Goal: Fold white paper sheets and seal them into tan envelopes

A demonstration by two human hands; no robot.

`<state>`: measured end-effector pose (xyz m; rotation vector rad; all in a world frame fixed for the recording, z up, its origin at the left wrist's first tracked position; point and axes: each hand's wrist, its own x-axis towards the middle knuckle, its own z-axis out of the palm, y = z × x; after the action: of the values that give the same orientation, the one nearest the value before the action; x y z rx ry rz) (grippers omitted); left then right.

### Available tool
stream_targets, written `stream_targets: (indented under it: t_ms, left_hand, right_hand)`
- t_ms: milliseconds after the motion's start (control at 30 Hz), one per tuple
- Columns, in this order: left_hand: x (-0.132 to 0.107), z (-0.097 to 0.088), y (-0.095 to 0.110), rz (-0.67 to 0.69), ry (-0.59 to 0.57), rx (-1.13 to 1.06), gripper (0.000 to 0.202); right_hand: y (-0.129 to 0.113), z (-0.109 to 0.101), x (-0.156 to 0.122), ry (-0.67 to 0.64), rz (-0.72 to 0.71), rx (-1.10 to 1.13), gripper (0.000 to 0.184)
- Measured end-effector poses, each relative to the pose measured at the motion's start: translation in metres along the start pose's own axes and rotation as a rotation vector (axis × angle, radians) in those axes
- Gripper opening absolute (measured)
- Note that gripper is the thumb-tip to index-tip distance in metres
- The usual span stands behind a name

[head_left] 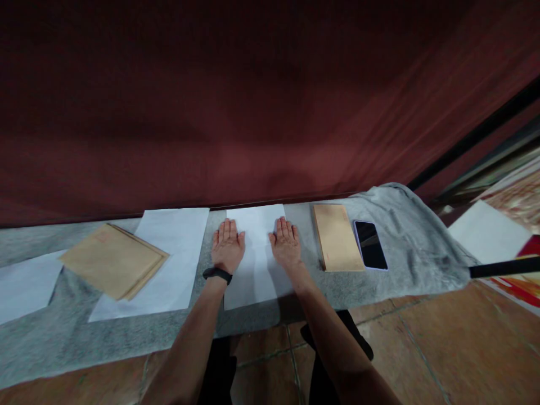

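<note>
My left hand (228,244) lies flat and open on the left edge of a white sheet of paper (256,264), fingers stretched forward. A black band sits on that wrist. My right hand (286,243) rests flat and open on the same sheet's right side. The sheet lies on a grey cloth-covered table (405,242). A brown envelope (337,236) lies just right of my right hand. A dark phone (370,244) lies beside that envelope.
A stack of brown envelopes (113,260) sits on a larger white sheet (169,264) at the left, with another white sheet (25,284) at the far left. A dark red curtain (253,101) hangs behind the table. Tiled floor lies below; a white sheet (489,232) and a black bar (502,268) are at right.
</note>
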<state>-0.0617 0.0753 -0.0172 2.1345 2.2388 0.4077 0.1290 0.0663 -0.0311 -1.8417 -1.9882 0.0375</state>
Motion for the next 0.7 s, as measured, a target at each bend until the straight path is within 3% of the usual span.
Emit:
stream_targets:
  t_ms: [100, 167, 400, 700]
  left_hand:
    - [-0.024, -0.008, -0.001, -0.058, 0.077, -0.002, 0.064]
    - [-0.034, -0.013, 0.007, -0.016, 0.094, -0.024, 0.063]
    - [-0.037, -0.014, 0.037, 0.150, -0.123, -0.029, 0.058]
    - [-0.041, -0.009, 0.036, 0.215, -0.157, -0.012, 0.060]
  right_hand:
    - [-0.001, 0.001, 0.001, 0.029, 0.031, 0.027, 0.056]
    - [-0.005, 0.000, 0.003, 0.024, 0.040, 0.041, 0.056]
    - [-0.023, -0.009, 0.010, -0.120, -0.114, 0.084, 0.056]
    - [-0.049, 0.012, 0.054, -0.213, -0.161, 0.035, 0.055]
